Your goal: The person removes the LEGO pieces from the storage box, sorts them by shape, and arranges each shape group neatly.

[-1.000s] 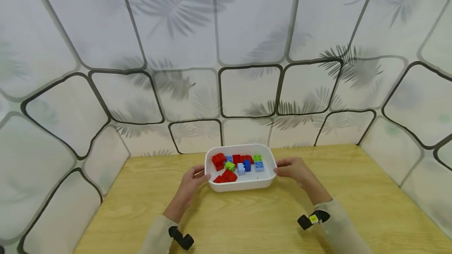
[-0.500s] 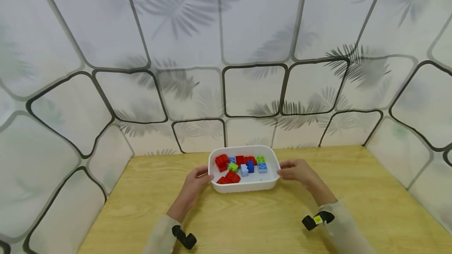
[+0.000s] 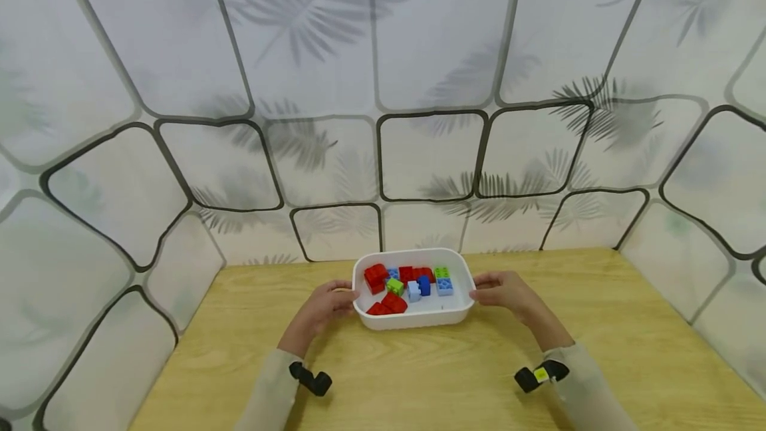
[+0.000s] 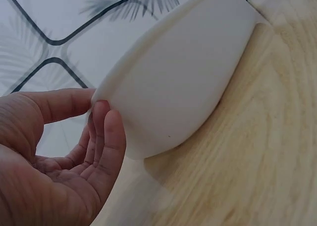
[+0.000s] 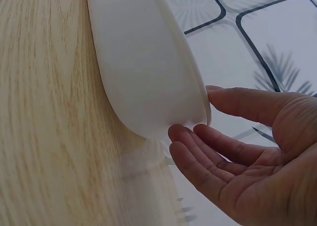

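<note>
Spanning a white tray [image 3: 413,320] on the desk [image 3: 419,378], the left grip [image 3: 323,308] and right grip [image 3: 507,294] hold its two ends in the head view; I can see red, green and blue bricks [image 3: 394,287] inside. In the left wrist view, thumb [image 4: 67,103] and fingers [image 4: 115,132] pinch the rim [image 4: 136,50], barely apart; the right wrist view shows the same narrow pinch opposite.

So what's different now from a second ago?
The left hand shifted a little: its thumb reaches less far over the rim of the white tray, and the black wrist device moved forward, away from the person. Nothing was clearly let go. The tray, toy bricks and right hand look about the same.
</note>
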Available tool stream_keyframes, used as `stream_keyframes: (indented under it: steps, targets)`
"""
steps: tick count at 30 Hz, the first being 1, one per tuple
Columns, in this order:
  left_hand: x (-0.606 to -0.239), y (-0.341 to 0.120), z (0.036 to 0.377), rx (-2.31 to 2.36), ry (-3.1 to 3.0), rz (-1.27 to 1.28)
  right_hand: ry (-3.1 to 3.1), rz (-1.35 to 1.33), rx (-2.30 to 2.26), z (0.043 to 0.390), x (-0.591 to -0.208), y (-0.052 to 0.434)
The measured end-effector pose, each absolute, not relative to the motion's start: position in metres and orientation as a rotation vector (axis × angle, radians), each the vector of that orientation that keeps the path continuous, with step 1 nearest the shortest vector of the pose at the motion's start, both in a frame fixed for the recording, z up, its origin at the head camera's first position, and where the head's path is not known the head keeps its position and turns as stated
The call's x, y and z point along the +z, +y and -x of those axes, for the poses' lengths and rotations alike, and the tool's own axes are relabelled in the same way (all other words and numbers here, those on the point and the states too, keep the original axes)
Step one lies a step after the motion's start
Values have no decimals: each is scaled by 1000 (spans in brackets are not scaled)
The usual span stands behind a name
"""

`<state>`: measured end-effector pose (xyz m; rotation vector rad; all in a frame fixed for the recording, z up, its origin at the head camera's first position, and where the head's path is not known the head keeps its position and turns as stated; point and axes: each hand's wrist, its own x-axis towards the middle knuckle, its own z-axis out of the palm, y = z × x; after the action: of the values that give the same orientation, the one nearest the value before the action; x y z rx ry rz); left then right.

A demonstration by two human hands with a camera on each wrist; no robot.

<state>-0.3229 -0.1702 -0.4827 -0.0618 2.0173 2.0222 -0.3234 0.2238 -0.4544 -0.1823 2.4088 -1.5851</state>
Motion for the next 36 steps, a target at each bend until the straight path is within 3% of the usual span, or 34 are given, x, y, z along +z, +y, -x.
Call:
stream_keyframes:
  steps: [9,15,22,36]
  targets:
    - [-483,-166,323,2066,1928,57,2773,201,-1548,315,-436,203]
    - [-479,-162,321,2102,1933,113,2961,579,-1365,324,-413,177]
    - [-478,-163,321,2098,1936,130,2901,1031,-744,342,-396,154]
    - [-482,-163,324,2103,1945,131,2837,1287,-135,370,-417,126]
